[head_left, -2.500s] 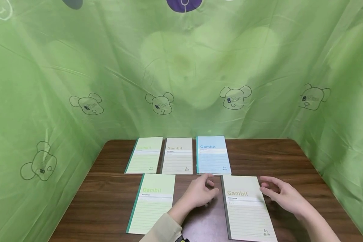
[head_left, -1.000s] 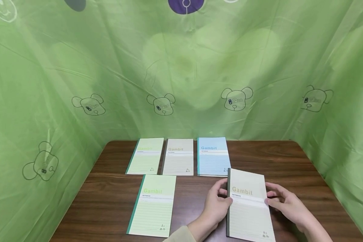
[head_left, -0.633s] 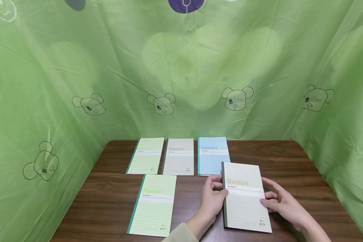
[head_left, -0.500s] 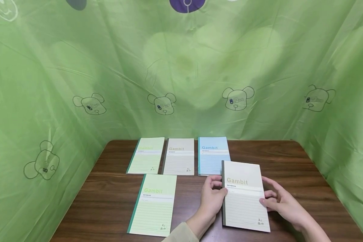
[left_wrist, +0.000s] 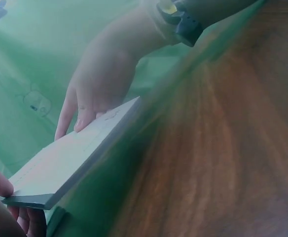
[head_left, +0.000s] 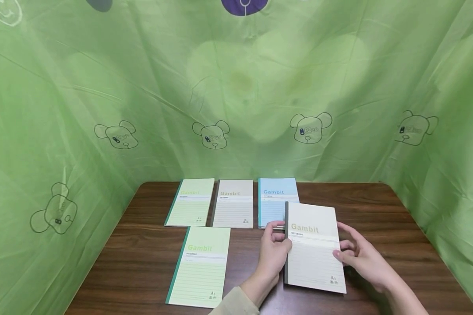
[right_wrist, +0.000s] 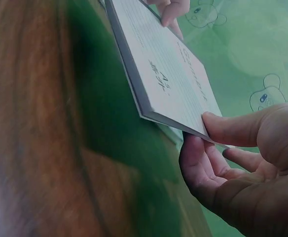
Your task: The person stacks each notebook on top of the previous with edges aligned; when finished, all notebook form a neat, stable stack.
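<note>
Both hands hold a pale grey-beige notebook (head_left: pixel 315 249) with a dark spine, lifted off the table. My left hand (head_left: pixel 273 253) grips its spine edge, thumb on the cover and fingers underneath. On the opposite edge my right hand (head_left: pixel 362 260) pinches it, thumb on top; the right wrist view shows the curled fingers below the notebook (right_wrist: pixel 168 74). In the left wrist view the notebook (left_wrist: pixel 75 153) is tilted above the wood. Its upper part overlaps a blue notebook (head_left: pixel 277 205) in the head view, hiding that one's lower right corner.
A light green notebook (head_left: pixel 191 203) and a grey-beige notebook (head_left: pixel 235 205) lie left of the blue one in the back row. Another green notebook (head_left: pixel 201 267) lies in front of them. Green patterned cloth (head_left: pixel 161 87) surrounds the brown wooden table (head_left: pixel 122 262).
The left hand has moved from beside the grey-beige notebook to grip its spine. The right hand has taken its other edge. Both have raised it and carried it away from me and slightly left.
</note>
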`<state>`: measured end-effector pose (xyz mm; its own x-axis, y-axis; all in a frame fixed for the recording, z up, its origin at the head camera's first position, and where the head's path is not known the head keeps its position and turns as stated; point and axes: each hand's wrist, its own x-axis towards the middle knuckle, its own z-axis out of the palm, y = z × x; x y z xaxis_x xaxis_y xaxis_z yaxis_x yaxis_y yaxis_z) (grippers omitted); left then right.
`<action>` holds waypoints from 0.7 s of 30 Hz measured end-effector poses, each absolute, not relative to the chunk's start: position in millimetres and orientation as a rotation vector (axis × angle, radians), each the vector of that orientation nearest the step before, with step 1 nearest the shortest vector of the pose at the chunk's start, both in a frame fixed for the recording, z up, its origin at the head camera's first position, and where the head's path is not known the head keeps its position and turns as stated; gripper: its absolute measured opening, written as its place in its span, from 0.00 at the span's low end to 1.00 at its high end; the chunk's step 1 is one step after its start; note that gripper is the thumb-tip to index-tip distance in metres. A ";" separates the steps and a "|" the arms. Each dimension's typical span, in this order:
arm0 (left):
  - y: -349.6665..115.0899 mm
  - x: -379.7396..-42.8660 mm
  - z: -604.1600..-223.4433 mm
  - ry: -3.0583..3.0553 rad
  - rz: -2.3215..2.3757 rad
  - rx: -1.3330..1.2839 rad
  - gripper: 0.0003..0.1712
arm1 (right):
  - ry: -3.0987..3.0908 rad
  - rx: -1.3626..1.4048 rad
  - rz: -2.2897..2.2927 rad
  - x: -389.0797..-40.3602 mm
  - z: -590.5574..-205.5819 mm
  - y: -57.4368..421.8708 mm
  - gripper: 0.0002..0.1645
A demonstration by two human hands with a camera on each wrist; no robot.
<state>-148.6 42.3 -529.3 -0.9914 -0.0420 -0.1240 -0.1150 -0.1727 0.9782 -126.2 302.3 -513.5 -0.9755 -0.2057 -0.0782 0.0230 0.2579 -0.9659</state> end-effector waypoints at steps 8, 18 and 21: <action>29.9 -170.7 -516.1 2.036 2.322 -0.238 0.42 | 2.412 -0.128 -1.819 -150.1 -497.7 280.3 0.47; 12.2 -212.2 -508.5 2.021 2.421 -0.339 0.35 | 2.286 -0.094 -1.962 -182.8 -497.7 252.2 0.47; 7.3 -224.0 -510.5 2.037 2.452 -0.405 0.30 | 2.221 -0.090 -2.010 -191.8 -494.7 243.7 0.48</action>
